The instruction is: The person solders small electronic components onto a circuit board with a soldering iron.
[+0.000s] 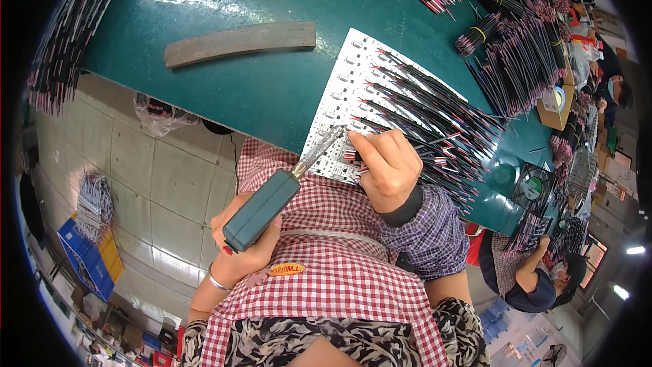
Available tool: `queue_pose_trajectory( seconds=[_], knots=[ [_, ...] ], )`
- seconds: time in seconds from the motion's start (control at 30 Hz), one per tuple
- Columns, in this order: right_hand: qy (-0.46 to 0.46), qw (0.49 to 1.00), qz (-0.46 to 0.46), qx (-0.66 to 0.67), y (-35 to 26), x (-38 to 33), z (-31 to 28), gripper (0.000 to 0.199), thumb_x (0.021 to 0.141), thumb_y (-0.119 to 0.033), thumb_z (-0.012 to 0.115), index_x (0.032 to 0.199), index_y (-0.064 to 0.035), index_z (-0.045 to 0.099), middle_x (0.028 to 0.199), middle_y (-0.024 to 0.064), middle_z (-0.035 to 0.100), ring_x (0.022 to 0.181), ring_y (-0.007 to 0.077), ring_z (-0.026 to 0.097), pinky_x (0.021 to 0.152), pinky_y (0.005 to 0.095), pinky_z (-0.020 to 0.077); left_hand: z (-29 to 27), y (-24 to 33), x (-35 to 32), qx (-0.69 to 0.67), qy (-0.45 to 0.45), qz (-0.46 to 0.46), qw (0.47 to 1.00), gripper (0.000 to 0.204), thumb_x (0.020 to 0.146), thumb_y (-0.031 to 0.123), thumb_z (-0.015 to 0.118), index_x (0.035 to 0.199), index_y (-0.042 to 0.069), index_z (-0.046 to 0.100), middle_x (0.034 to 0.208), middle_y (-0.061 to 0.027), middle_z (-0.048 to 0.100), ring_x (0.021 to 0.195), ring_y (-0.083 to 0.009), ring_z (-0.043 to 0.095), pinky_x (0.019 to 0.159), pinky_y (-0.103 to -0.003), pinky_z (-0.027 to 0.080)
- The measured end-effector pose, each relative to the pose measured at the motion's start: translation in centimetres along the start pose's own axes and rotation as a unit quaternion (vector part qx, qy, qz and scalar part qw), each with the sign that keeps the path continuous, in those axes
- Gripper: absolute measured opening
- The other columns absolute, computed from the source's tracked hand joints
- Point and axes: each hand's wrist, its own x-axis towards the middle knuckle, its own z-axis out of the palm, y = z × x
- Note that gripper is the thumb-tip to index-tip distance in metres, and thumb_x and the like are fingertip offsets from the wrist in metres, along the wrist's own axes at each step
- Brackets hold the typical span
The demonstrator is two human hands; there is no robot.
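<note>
My left hand (241, 248) grips the teal handle of a soldering iron (261, 209), whose metal tip (337, 133) touches a white circuit board panel (339, 92) on the green table. My right hand (386, 162) pinches a thin black and red wire (358, 124) against the board right beside the tip. Many black wires with red and white ends (435, 119) lie fanned across the right side of the panel. I wear a red checked apron (326, 258).
A grey curved strip (238, 42) lies on the green table (224, 0). Bundles of black wires (523, 41) pile at the upper right and hang at the left (64, 34). A small fan (533, 187) stands by another seated person (536, 278). Blue crates (81, 255) sit on the tiled floor.
</note>
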Motion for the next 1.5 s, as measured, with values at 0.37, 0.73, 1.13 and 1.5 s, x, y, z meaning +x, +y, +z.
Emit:
queue_pose_trajectory(
  seconds=[0.37,0.73,1.13,1.5],
  knots=[
    [0.026,1.000,0.013,0.012,0.0,0.0,0.1,0.049,0.059,0.005,0.061,0.106,0.0004,0.071,0.083,0.0064,0.059,0.078,0.0231,0.059,0.063,0.0338,0.0491,-0.2,-0.3,-0.4,0.007,0.005,0.001,1.000,0.023,0.067,-0.004,0.073,0.090,-0.005,0.070,0.089,-0.0151,0.069,0.065,-0.0217,0.067,0.058,-0.028,0.053],
    [0.009,1.000,0.001,0.011,0.1,-0.1,0.1,0.050,0.058,0.004,0.061,0.107,0.0008,0.070,0.082,0.0058,0.058,0.077,0.0231,0.058,0.062,0.0337,0.0466,-0.2,-0.1,-0.3,-0.011,-0.013,-0.029,0.999,0.021,0.070,-0.003,0.073,0.091,-0.004,0.069,0.089,-0.0155,0.069,0.071,-0.0250,0.069,0.064,-0.031,0.055],
    [0.003,1.000,-0.002,0.006,0.1,0.0,0.1,0.046,0.060,0.004,0.062,0.105,0.0004,0.070,0.078,0.0049,0.055,0.073,0.0219,0.056,0.060,0.0332,0.0451,-0.3,0.6,0.7,0.025,-0.022,0.024,0.999,0.018,0.069,-0.006,0.071,0.087,-0.005,0.068,0.087,-0.0143,0.067,0.069,-0.0244,0.068,0.062,-0.030,0.054],
    [0.004,1.000,-0.004,-0.004,0.1,0.0,0.2,0.044,0.061,0.004,0.061,0.104,0.0006,0.070,0.078,0.0050,0.055,0.073,0.0220,0.056,0.061,0.0331,0.0449,-0.2,0.2,-0.1,0.018,0.004,0.019,1.000,0.019,0.067,-0.004,0.072,0.085,-0.005,0.068,0.082,-0.0141,0.066,0.065,-0.0236,0.067,0.058,-0.030,0.053]
  ],
)
